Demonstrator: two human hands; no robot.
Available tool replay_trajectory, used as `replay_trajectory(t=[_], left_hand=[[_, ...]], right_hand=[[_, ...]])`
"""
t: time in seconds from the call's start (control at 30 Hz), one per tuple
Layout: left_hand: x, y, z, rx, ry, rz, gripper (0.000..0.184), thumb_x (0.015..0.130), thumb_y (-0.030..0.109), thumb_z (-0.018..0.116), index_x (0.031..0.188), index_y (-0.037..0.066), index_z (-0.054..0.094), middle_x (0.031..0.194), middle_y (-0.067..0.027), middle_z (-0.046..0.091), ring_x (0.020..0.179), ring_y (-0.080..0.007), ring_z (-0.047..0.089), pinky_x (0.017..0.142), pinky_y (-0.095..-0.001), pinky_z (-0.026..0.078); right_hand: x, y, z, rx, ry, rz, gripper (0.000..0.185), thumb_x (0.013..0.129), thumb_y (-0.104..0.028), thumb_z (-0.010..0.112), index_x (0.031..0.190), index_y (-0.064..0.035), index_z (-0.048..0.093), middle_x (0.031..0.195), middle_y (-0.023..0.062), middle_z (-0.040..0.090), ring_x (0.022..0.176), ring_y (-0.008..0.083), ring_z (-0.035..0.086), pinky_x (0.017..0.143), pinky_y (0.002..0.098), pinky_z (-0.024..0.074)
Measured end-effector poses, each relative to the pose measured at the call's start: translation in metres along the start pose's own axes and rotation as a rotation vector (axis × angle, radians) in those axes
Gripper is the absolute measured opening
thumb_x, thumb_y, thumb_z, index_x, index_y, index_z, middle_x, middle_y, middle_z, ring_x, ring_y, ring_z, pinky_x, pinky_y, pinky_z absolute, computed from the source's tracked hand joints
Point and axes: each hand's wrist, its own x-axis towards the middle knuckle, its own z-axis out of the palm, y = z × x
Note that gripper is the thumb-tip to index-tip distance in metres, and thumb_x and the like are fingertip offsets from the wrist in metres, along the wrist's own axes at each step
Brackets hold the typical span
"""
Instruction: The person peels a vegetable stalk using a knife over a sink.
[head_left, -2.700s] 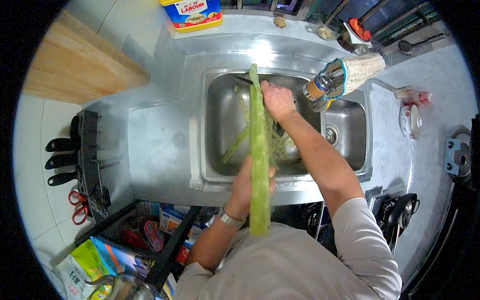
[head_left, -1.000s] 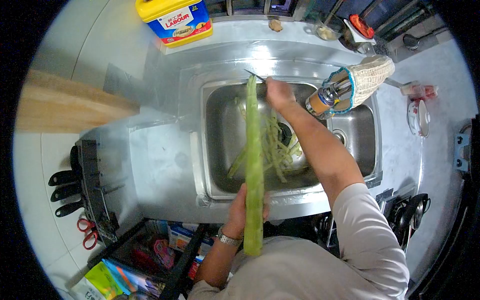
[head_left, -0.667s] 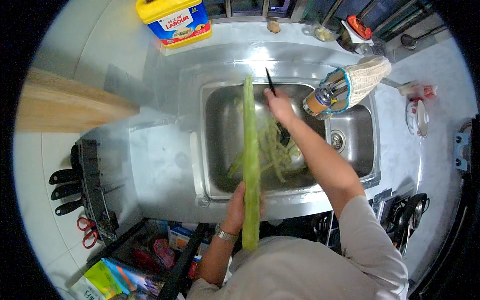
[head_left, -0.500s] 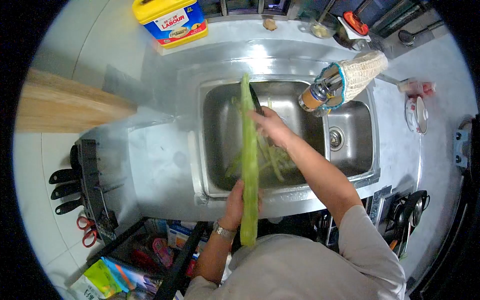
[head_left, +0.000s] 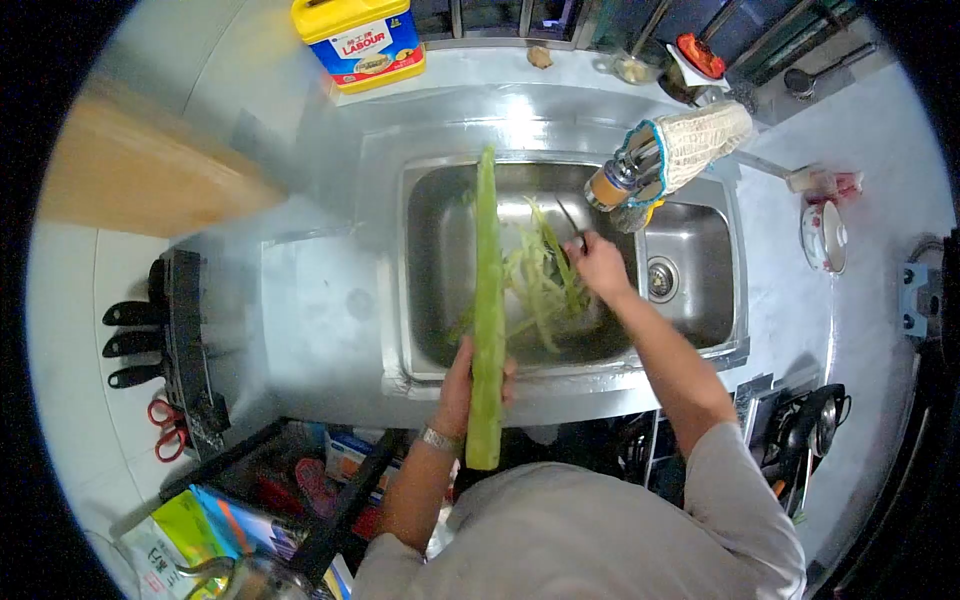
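Observation:
A long, pale green peeled vegetable stalk (head_left: pixel 487 300) stretches over the left side of the large sink basin (head_left: pixel 440 200). Its lower part rests in my left hand (head_left: pixel 458 390), with the fingers wrapped round it. My right hand (head_left: pixel 602 266) is closed on a slim dark knife (head_left: pixel 572 222), its narrow blade pointing up and left, apart from the stalk. Under and beside that hand, green peelings (head_left: pixel 540 275) lie in the basin. Part of the knife's handle is hidden by my fingers.
A faucet (head_left: pixel 612 182) with a knitted cover hangs over the divider beside the small basin (head_left: pixel 700 240). Behind stands a yellow oil jug (head_left: pixel 365 50). Several black-handled knives and red scissors (head_left: pixel 168 430) hang at left. An open drawer (head_left: pixel 280 480) lies below, and a lidded pot (head_left: pixel 824 237) stands right.
My right hand with the knife has moved right, away from the stalk. The stalk has shifted slightly left and up in my left hand. The peelings show more fully.

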Motion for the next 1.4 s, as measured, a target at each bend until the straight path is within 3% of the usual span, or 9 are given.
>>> replay_trajectory(t=[0.17, 0.33, 0.43, 0.57, 0.6, 0.73, 0.8, 1.03, 1.4], left_hand=[[0.014, -0.007, -0.004, 0.089, -0.089, -0.004, 0.051, 0.098, 0.059, 0.039, 0.105, 0.011, 0.055, 0.082, -0.0032, 0.061, 0.062, -0.0144, 0.058, 0.057, -0.0304, 0.050], [0.031, -0.021, 0.022, 0.057, -0.104, 0.033, 0.045, 0.099, 0.055, 0.042, 0.104, 0.011, 0.052, 0.083, -0.0030, 0.060, 0.065, -0.0153, 0.060, 0.060, -0.0306, 0.051], [0.038, -0.029, 0.048, 0.041, -0.030, 0.187, 0.042, 0.100, 0.051, 0.045, 0.104, 0.009, 0.052, 0.084, -0.0046, 0.060, 0.068, -0.0170, 0.062, 0.061, -0.0317, 0.053], [0.058, -0.049, 0.049, 0.087, 0.031, 0.242, 0.043, 0.100, 0.050, 0.046, 0.109, 0.009, 0.051, 0.084, -0.0075, 0.061, 0.070, -0.0198, 0.063, 0.063, -0.0329, 0.056], [0.056, -0.048, 0.052, 0.112, 0.044, 0.213, 0.044, 0.102, 0.047, 0.045, 0.117, 0.007, 0.050, 0.093, -0.0072, 0.061, 0.080, -0.0179, 0.062, 0.071, -0.0330, 0.054], [0.050, -0.047, 0.062, 0.266, 0.155, 0.274, 0.054, 0.103, 0.047, 0.040, 0.137, 0.005, 0.043, 0.120, -0.0101, 0.057, 0.108, -0.0188, 0.057, 0.093, -0.0351, 0.046], [0.047, -0.044, 0.066, 0.204, 0.151, 0.247, 0.051, 0.102, 0.047, 0.043, 0.133, 0.006, 0.047, 0.113, -0.0065, 0.059, 0.102, -0.0170, 0.057, 0.090, -0.0341, 0.047], [0.063, -0.045, 0.053, 0.020, 0.066, 0.216, 0.045, 0.100, 0.046, 0.048, 0.122, 0.008, 0.053, 0.103, -0.0047, 0.062, 0.091, -0.0172, 0.059, 0.082, -0.0332, 0.050], [0.060, -0.023, 0.063, -0.300, -0.131, 0.044, 0.050, 0.097, 0.053, 0.050, 0.110, 0.006, 0.057, 0.095, -0.0082, 0.063, 0.087, -0.0223, 0.061, 0.080, -0.0377, 0.052]], right_hand=[[-0.103, 0.005, 0.028, 0.817, -0.086, 0.030, 0.035, 0.096, -0.028, 0.063, 0.117, -0.0007, 0.062, 0.075, 0.0047, 0.064, 0.066, 0.0109, 0.058, 0.062, 0.0279, 0.0483], [-0.175, -0.027, -0.010, 0.898, -0.197, 0.213, 0.038, 0.097, -0.030, 0.062, 0.121, 0.0004, 0.061, 0.083, 0.0014, 0.066, 0.072, 0.0087, 0.058, 0.066, 0.0260, 0.0479], [-0.196, -0.033, -0.015, 0.943, -0.131, 0.118, 0.039, 0.097, -0.029, 0.062, 0.122, 0.0003, 0.060, 0.084, 0.0015, 0.067, 0.071, 0.0078, 0.057, 0.064, 0.0244, 0.0469], [-0.211, -0.033, -0.020, 0.881, -0.131, 0.007, 0.049, 0.096, -0.027, 0.063, 0.134, 0.0028, 0.051, 0.111, 0.0120, 0.067, 0.096, 0.0154, 0.060, 0.088, 0.0297, 0.0480], [-0.214, -0.034, -0.025, 0.871, -0.197, 0.059, 0.061, 0.094, -0.029, 0.065, 0.140, 0.0036, 0.044, 0.126, 0.0184, 0.060, 0.115, 0.0218, 0.056, 0.103, 0.0334, 0.0411], [-0.223, -0.039, -0.030, 0.769, -0.172, 0.059, 0.068, 0.091, -0.033, 0.067, 0.142, 0.0044, 0.041, 0.130, 0.0219, 0.057, 0.122, 0.0261, 0.053, 0.106, 0.0358, 0.0389], [-0.223, -0.039, -0.031, 0.757, -0.186, -0.030, 0.076, 0.089, -0.033, 0.070, 0.144, 0.0059, 0.036, 0.137, 0.0228, 0.052, 0.130, 0.0275, 0.047, 0.111, 0.0368, 0.0343], [-0.224, -0.054, -0.038, 1.010, -0.214, 0.111, 0.082, 0.085, -0.027, 0.075, 0.145, 0.0087, 0.032, 0.142, 0.0208, 0.047, 0.133, 0.0255, 0.043, 0.113, 0.0353, 0.0311], [-0.234, -0.059, -0.054, 0.678, -0.103, -0.076, 0.076, 0.082, -0.025, 0.078, 0.144, -0.0032, 0.040, 0.129, 0.0193, 0.060, 0.119, 0.0248, 0.057, 0.103, 0.0359, 0.0422]])
